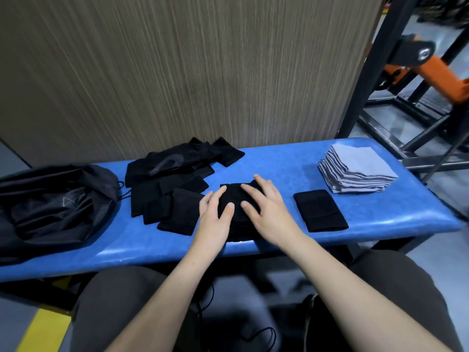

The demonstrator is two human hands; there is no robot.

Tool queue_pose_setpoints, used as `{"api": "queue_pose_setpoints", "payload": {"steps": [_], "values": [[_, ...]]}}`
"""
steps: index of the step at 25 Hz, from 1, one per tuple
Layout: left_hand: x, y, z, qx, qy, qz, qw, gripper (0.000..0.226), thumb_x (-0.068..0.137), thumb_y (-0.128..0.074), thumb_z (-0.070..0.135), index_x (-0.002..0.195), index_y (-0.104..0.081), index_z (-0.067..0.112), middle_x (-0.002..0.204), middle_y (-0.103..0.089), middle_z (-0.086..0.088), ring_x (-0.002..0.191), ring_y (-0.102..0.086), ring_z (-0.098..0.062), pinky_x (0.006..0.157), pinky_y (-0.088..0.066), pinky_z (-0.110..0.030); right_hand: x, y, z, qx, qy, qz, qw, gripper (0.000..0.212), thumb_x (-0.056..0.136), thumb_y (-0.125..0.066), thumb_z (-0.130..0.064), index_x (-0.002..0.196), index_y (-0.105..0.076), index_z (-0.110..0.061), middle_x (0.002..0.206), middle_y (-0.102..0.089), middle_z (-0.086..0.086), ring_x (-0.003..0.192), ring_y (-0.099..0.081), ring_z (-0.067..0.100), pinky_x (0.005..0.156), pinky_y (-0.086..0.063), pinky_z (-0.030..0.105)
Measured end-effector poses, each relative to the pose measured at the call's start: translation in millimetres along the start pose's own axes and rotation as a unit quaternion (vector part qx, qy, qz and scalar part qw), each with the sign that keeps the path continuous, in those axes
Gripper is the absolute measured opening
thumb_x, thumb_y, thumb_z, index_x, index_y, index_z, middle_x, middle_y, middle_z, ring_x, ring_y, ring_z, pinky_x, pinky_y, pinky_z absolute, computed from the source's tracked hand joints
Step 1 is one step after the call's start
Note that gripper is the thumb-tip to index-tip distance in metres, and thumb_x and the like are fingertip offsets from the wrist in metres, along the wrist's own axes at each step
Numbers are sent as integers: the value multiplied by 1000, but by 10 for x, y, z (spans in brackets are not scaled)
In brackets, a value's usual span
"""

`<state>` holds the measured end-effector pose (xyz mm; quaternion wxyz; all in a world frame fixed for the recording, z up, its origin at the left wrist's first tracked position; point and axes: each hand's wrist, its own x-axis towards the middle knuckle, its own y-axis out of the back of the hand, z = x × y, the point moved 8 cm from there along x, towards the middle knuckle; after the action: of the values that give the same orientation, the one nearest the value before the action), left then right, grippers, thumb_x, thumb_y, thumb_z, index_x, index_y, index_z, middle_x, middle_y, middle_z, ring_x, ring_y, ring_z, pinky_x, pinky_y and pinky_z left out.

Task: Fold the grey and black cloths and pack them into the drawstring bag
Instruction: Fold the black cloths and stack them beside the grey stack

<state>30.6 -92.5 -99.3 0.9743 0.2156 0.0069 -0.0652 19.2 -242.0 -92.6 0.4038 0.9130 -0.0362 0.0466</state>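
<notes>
A black cloth (236, 199) lies at the middle of the blue bench (279, 161). My left hand (214, 217) rests flat on its left side and my right hand (266, 207) on its right side, fingers spread, pressing rather than gripping. One folded black cloth (320, 210) sits just to the right. Several loose and folded black cloths (170, 184) are piled to the left. A stack of folded grey cloths (357, 171) stands at the right end. The black drawstring bag (53, 201) lies slumped at the left end.
A wood-grain panel (177, 72) rises directly behind the bench. A black and orange metal frame (418, 80) stands at the right rear. My knees sit under the bench's near edge. A yellow floor stripe (43, 331) shows at the lower left.
</notes>
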Motion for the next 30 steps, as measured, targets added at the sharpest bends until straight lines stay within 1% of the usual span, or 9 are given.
{"api": "queue_pose_setpoints", "payload": {"steps": [4, 8, 10, 12, 14, 16, 20, 25, 30], "values": [[-46, -53, -31, -85, 9, 6, 996, 47, 104, -49, 20, 147, -42, 37, 152, -32, 12, 133, -37, 0, 107, -26, -19, -38, -53, -54, 60, -20, -1, 998, 52, 99, -56, -33, 149, -42, -28, 166, -13, -5, 154, 2, 21, 123, -8, 35], [20, -139, -47, -161, -12, -12, 987, 45, 103, -51, 17, 137, -44, 47, 155, -35, 9, 140, -37, -3, 119, -30, -30, -23, 50, -17, 93, -33, 8, 995, 52, 99, -57, -35, 149, -42, -29, 166, -14, -6, 154, -2, 17, 124, -11, 36], [54, -172, 3, -72, -51, -8, 996, 48, 104, -48, 16, 141, -41, 46, 162, -24, 6, 147, -23, -1, 124, -19, -30, -27, 67, 6, -22, -14, -4, 1000, 54, 101, -47, -45, 152, -35, -34, 167, -10, -7, 154, 0, 19, 124, -11, 43], [39, -217, 58, 70, -102, 5, 992, 49, 106, -43, 23, 150, -36, 44, 168, -7, 10, 152, -8, -3, 126, -11, -32, -53, 9, 62, -163, -12, -40, 986, 61, 99, -24, -60, 156, -21, -40, 167, 1, -9, 154, 6, 18, 123, -7, 48], [28, -239, 23, 186, -114, 4, 976, 51, 108, -36, 32, 157, -23, 41, 168, 6, 16, 154, 7, -6, 126, -1, -31, -59, -37, 124, -215, -19, -61, 975, 75, 88, -2, -70, 157, -10, -41, 167, 7, -9, 154, 10, 18, 123, -3, 51], [40, -227, -60, 251, -91, -13, 964, 54, 108, -28, 41, 159, -10, 41, 166, 13, 19, 153, 16, -6, 124, 6, -32, -38, -64, 160, -225, -23, -68, 972, 86, 79, 8, -74, 157, -6, -42, 167, 9, -8, 154, 12, 18, 123, -3, 53], [53, -212, -83, 293, -89, -27, 951, 57, 106, -23, 50, 159, -4, 40, 165, 17, 20, 152, 20, -7, 126, 5, -38, -21, -59, 167, -247, -22, -65, 967, 89, 76, 10, -75, 157, -5, -41, 167, 10, -5, 154, 12, 19, 123, -3, 53], [97, -49, 115, 325, -151, 15, 933, 75, 91, -8, 66, 160, -12, 36, 167, 13, 16, 152, 22, -6, 122, 10, -31, 6, 91, 58, -242, -3, -19, 970, 80, 83, 4, -72, 156, -6, -42, 166, 15, -11, 152, 17, 15, 123, 0, 49], [203, -167, 150, 412, -171, -39, 894, 80, 91, 0, 69, 161, -12, 31, 168, -3, 15, 155, 9, -10, 126, 1, -40, 26, -43, 183, -216, -17, -82, 973, 84, 79, 4, -76, 157, -3, -44, 166, 13, -13, 153, 15, 14, 123, -3, 48]]}}
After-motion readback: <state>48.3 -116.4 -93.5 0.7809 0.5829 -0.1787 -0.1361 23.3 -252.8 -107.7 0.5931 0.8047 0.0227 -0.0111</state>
